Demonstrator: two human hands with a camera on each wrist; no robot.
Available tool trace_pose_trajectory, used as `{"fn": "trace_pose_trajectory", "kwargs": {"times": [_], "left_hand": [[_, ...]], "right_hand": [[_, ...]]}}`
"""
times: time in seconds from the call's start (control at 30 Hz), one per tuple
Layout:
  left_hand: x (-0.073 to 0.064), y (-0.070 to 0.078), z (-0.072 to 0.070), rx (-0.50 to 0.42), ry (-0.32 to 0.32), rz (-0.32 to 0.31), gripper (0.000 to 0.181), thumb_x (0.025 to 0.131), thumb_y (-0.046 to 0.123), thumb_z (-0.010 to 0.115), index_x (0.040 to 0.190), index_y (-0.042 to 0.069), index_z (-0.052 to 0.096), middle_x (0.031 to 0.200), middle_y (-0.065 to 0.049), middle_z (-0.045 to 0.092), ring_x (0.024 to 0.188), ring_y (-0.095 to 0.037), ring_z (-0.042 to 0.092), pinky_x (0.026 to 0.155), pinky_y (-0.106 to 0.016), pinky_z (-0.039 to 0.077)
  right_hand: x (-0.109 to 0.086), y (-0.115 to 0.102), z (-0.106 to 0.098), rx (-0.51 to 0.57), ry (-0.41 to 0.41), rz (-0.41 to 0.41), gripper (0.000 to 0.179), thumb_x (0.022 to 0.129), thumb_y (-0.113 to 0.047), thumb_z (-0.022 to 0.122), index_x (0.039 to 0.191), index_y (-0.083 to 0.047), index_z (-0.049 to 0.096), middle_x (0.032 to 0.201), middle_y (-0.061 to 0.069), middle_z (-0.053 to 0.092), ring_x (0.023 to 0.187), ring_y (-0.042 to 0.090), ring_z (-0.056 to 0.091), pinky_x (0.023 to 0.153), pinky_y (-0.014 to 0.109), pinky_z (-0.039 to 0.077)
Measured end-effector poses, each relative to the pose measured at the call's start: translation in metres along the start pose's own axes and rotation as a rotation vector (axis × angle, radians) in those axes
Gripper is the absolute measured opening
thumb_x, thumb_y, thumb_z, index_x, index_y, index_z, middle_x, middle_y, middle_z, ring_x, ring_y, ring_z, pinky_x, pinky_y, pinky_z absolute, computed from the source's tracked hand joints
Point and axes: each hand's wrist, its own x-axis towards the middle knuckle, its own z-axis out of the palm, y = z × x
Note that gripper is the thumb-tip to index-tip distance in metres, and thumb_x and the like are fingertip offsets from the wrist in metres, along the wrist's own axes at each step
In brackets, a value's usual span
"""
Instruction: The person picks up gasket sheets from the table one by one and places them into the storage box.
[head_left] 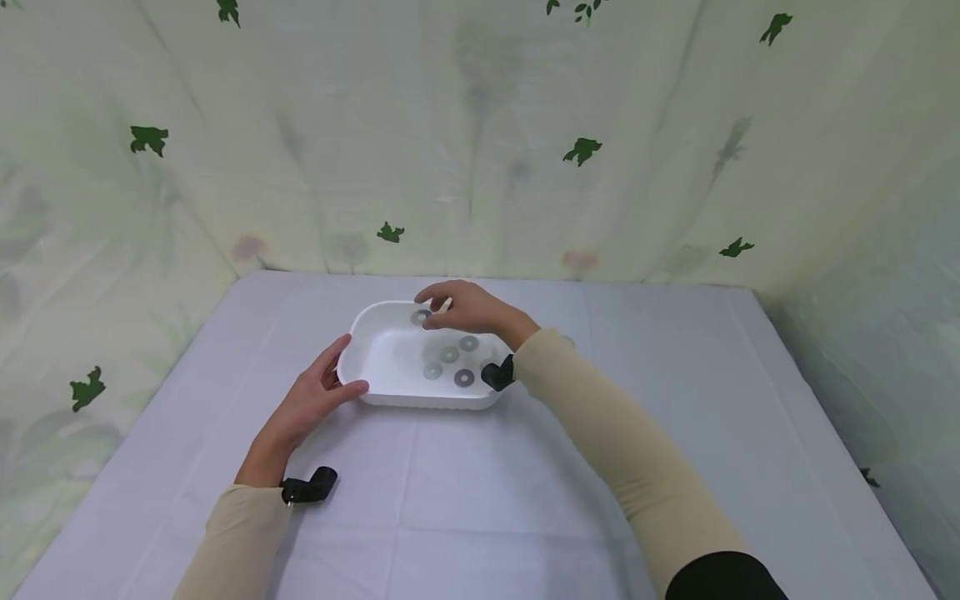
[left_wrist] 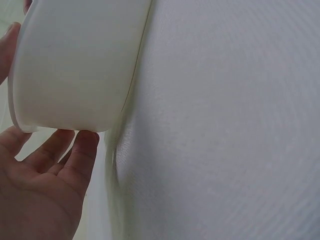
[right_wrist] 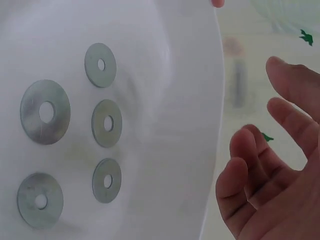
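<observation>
A white plastic tray [head_left: 390,354] with rounded corners sits on the table. Its left end is in my left hand [head_left: 311,400], thumb over the near rim and fingers along the outside wall [left_wrist: 75,65]. Over the tray's far side, my right hand [head_left: 474,308] has its fingers loosely bent and spread. In the head view a grey washer [head_left: 419,318] shows at its thumb tip. No washer appears between the right hand's fingers [right_wrist: 243,145] in the right wrist view. Several flat metal washers lie in the tray, among them a larger one [right_wrist: 45,112] and a smaller one [right_wrist: 101,65].
A white cloth [head_left: 450,500] covers the table. Behind it hangs a pale curtain [head_left: 480,150] with green leaf shapes. A small round thing [head_left: 567,340] shows just beyond the right sleeve. Black wrist cameras [head_left: 311,485] are strapped on both wrists.
</observation>
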Motion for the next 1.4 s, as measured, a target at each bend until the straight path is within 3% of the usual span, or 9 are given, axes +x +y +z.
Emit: {"fn": "trace_pose_trajectory", "kwargs": {"times": [0.13,0.33,0.6,0.8,0.93,1.17,1.4], "left_hand": [[0.001,0.001,0.0,0.001,-0.003,0.008,0.097,0.091,0.03,0.073,0.161,0.022,0.007,0.168,-0.013,0.012,0.15,-0.038,0.029,0.083,0.001,0.037],[0.002,0.001,0.0,0.0,0.0,0.016,0.097,0.091,0.029,0.073,0.161,0.022,0.007,0.168,-0.013,0.012,0.151,-0.038,0.027,0.083,0.002,0.037],[0.005,0.002,0.0,0.002,-0.003,0.015,0.097,0.09,0.032,0.073,0.161,0.025,0.008,0.168,-0.011,0.013,0.149,-0.036,0.032,0.083,0.0,0.038],[0.002,0.006,-0.005,0.015,0.005,0.015,0.097,0.091,0.032,0.073,0.161,0.026,0.007,0.168,-0.01,0.012,0.149,-0.036,0.031,0.083,0.001,0.037],[-0.001,0.004,-0.005,0.008,-0.003,0.007,0.097,0.091,0.032,0.073,0.161,0.028,0.006,0.168,-0.009,0.013,0.148,-0.034,0.032,0.084,0.0,0.038],[-0.002,0.001,-0.005,0.01,0.003,0.006,0.096,0.091,0.031,0.072,0.161,0.029,0.007,0.168,-0.01,0.011,0.148,-0.035,0.033,0.083,0.0,0.038],[-0.001,0.0,-0.001,0.004,-0.002,0.016,0.096,0.091,0.031,0.073,0.161,0.026,0.007,0.168,-0.011,0.012,0.148,-0.036,0.032,0.083,0.0,0.038]], "right_hand": [[-0.002,-0.001,-0.001,-0.003,0.038,0.043,0.047,0.096,-0.029,0.064,0.141,-0.02,0.054,0.14,0.01,0.053,0.119,0.025,0.058,0.099,0.038,0.05],[-0.015,0.0,-0.011,-0.047,0.074,0.042,0.036,0.097,-0.022,0.062,0.133,-0.018,0.061,0.138,0.01,0.055,0.118,0.025,0.059,0.101,0.036,0.049],[-0.049,0.01,-0.041,-0.166,0.072,0.036,0.032,0.097,-0.019,0.062,0.129,-0.018,0.064,0.133,0.008,0.056,0.111,0.025,0.061,0.091,0.036,0.053],[-0.064,0.027,-0.072,-0.204,0.131,0.138,0.03,0.098,-0.019,0.061,0.127,-0.018,0.064,0.131,0.006,0.057,0.113,0.026,0.059,0.091,0.038,0.054],[-0.073,0.044,-0.083,-0.211,0.117,0.215,0.029,0.099,-0.017,0.058,0.127,-0.016,0.064,0.133,0.009,0.059,0.119,0.028,0.057,0.096,0.041,0.053],[-0.083,0.08,-0.081,-0.224,0.026,0.245,0.032,0.097,-0.006,0.052,0.125,-0.009,0.066,0.131,0.017,0.062,0.118,0.03,0.057,0.098,0.044,0.051],[-0.092,0.116,-0.068,-0.22,-0.015,0.295,0.036,0.094,-0.004,0.051,0.126,-0.012,0.066,0.128,0.015,0.061,0.119,0.03,0.055,0.103,0.046,0.045]]}}
